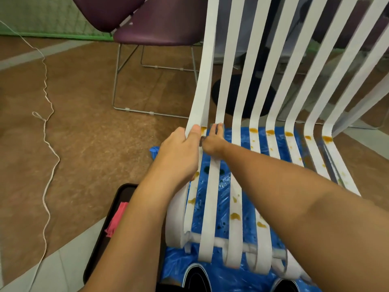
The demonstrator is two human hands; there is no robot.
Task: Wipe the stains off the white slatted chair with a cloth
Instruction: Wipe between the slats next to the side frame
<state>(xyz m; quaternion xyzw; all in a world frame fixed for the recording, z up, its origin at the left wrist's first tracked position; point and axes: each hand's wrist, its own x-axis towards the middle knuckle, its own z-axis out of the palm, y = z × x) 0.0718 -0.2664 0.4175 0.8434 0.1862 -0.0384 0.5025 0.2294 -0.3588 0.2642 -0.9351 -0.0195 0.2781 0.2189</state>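
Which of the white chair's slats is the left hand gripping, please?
The outermost slat on the picture's left edge. The left hand wraps round it at the bend where seat meets back; every other slat lies further right.

The white slatted chair (pixel 244 60) presented smooth, matt slats. The blue sheet (pixel 210 268) beneath was thin plastic, glossy and crinkled. The brown carpet (pixel 94 144) was rough. The purple chair (pixel 155 28) had a smooth seat on a bright metal frame (pixel 114 81). The pink cloth (pixel 117 218) looked soft and matt.
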